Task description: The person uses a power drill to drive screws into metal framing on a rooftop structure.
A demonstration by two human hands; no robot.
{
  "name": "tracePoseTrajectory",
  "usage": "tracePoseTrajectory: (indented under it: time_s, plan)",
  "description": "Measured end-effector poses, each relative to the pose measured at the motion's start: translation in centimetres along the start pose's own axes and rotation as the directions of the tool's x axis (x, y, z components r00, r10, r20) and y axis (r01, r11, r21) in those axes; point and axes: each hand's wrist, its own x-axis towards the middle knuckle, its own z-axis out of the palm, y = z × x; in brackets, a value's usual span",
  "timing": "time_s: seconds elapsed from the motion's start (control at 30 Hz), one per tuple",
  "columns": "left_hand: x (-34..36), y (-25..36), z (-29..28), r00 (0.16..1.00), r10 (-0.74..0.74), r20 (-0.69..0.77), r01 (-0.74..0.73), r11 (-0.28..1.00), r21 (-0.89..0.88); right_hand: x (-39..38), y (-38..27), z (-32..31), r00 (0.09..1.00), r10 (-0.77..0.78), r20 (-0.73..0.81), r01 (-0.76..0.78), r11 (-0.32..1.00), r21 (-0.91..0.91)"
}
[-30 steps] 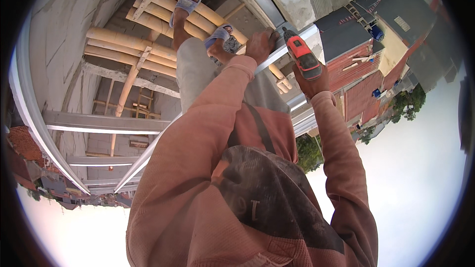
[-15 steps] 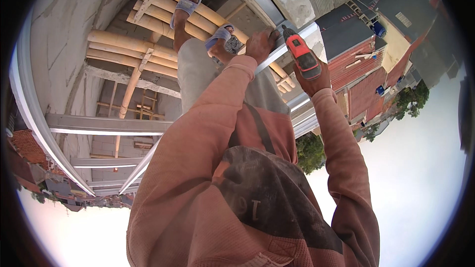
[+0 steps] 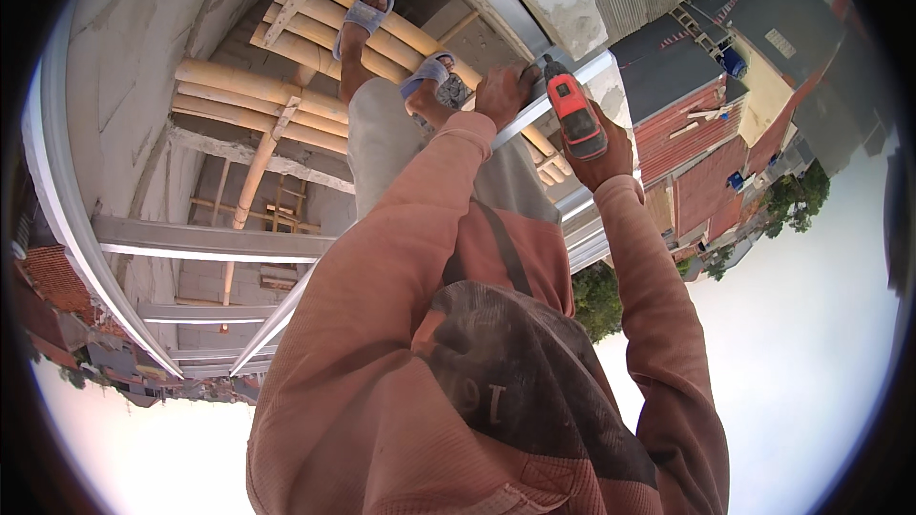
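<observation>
A red and black cordless drill (image 3: 574, 116) is in my right hand (image 3: 609, 154), whose fingers wrap its grip. The drill's dark front end points up and slightly left, beside a joint of the silver metal beams. At that joint my left hand (image 3: 503, 97) is closed on the edge of a metal beam (image 3: 542, 107), just left of the drill. Its fingertips are partly hidden, and I cannot make out any small piece in them. Whether the drill's tip touches the metal is too small to tell.
My sandalled feet (image 3: 364, 14) stand on lashed bamboo poles (image 3: 315, 10). Lower bamboo (image 3: 229, 86) and an open drop lie to the left. Metal cross-beams (image 3: 210, 240) span below that. A concrete wall (image 3: 114, 67) rises at left. Rooftops (image 3: 673, 114) lie far down at right.
The drill and my right hand have shifted slightly left, and the drill stands a little more upright. My left hand stays at the beam. The whole view has shifted slightly.
</observation>
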Motion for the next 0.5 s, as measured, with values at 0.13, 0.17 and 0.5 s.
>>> tracePoseTrajectory:
  time_s: [0.13, 0.17, 0.5]
  plan:
    - [0.1, -0.1, 0.1, 1.0, -0.03, 0.008, 0.029, 0.999, 0.027, 1.1, 0.8, -0.5, 0.999, -0.034, 0.022, 0.034, 0.999, -0.023]
    - [0.0, -0.1, 0.1, 1.0, -0.011, 0.002, 0.011, 0.999, 0.045, 1.3, 0.9, -0.6, 0.998, -0.039, 0.047, 0.041, 0.999, -0.031]
    - [-0.1, 0.4, 0.0, 1.0, -0.015, -0.025, 0.016, 0.997, 0.073, 0.5, 1.0, 0.0, 0.998, -0.05, 0.035, 0.052, 0.997, -0.056]
